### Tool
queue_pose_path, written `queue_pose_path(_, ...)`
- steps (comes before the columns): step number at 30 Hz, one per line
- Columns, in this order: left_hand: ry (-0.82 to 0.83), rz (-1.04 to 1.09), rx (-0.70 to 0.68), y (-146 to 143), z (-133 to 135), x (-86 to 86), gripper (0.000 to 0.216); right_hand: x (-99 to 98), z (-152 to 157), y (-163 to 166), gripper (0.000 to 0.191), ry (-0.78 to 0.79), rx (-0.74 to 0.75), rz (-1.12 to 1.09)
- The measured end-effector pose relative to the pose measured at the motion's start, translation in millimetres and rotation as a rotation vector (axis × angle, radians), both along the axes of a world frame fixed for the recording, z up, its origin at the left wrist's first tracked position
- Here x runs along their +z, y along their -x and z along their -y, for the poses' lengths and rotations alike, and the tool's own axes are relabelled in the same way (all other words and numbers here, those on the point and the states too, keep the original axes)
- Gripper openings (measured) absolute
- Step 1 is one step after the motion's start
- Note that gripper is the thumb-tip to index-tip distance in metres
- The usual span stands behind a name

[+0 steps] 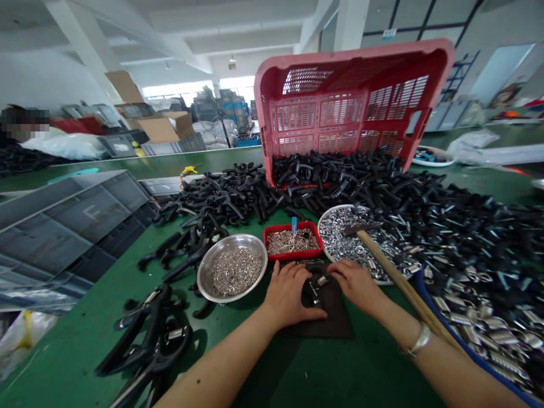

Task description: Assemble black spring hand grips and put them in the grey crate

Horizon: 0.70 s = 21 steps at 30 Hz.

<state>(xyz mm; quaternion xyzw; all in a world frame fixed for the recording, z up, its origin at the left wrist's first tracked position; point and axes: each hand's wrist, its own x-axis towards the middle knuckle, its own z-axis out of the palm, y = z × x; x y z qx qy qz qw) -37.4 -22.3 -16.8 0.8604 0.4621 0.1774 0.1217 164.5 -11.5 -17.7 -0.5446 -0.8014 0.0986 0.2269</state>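
Observation:
On a dark mat point(335, 323) in front of me lies a black plastic spring clamp point(313, 294), partly covered by my fingers. A coiled metal spring point(322, 281) shows at its middle. My left hand point(289, 297) grips the clamp from the left, fingers over its far side and thumb stretched along the near side. At its right edge, close to the spring, the fingers of my right hand point(352, 283) are pinched together; their tips partly hide what they hold. Finished-looking clamps with springs point(155, 334) are heaped to the left.
Beyond the mat stand a metal bowl of small rings point(203, 275), a red tray of pins point(293, 256) and a white dish of metal parts point(340, 226). A hammer point(391, 266) rests across the dish. A blue-rimmed container point(442, 317) holds springs. Black clamp parts point(238, 195) spill from a red crate point(361, 54).

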Motion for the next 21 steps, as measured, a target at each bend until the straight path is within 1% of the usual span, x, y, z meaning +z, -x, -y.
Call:
queue_pose_path(2,0.013,0.019,0.001,-0.4,-1.3,0.7,0.076,0.7,-0.5,3.4,0.021,0.011,0.008,0.095)
queue_pose_path(5,0.01,0.031,0.011,-0.5,-1.7,3.4,0.072,7.7,0.0,12.1,0.025,0.021,0.01,0.265)
queue_pose_path(7,0.008,0.033,0.017,0.0,-1.8,4.3,0.074,14.9,-1.8,18.4,0.026,0.014,0.06,0.378)
queue_pose_path(9,0.004,0.037,0.024,0.8,-2.7,4.0,0.083,20.9,-6.5,21.7,0.026,0.007,0.143,0.438)
queue_pose_path(11,-0.003,0.031,0.027,1.3,-4.6,2.7,0.095,23.0,-12.1,20.4,0.023,0.013,0.208,0.438)
queue_pose_path(12,-0.004,0.022,0.03,1.3,-5.8,2.0,0.098,22.0,-14.0,18.2,0.022,0.016,0.215,0.427)
queue_pose_path(15,0.01,-0.005,0.041,0.7,-9.2,0.9,0.1,12.2,-11.7,10.7,0.021,-0.004,0.156,0.379)
queue_pose_path(18,0.027,-0.028,0.06,-0.3,-11.0,2.2,0.1,1.9,0.9,6.6,0.028,-0.105,0.109,0.324)
queue_pose_path(21,0.039,-0.055,0.072,-0.9,-11.3,4.4,0.1,5.3,12.5,-3.3,0.037,-0.153,0.112,0.345)
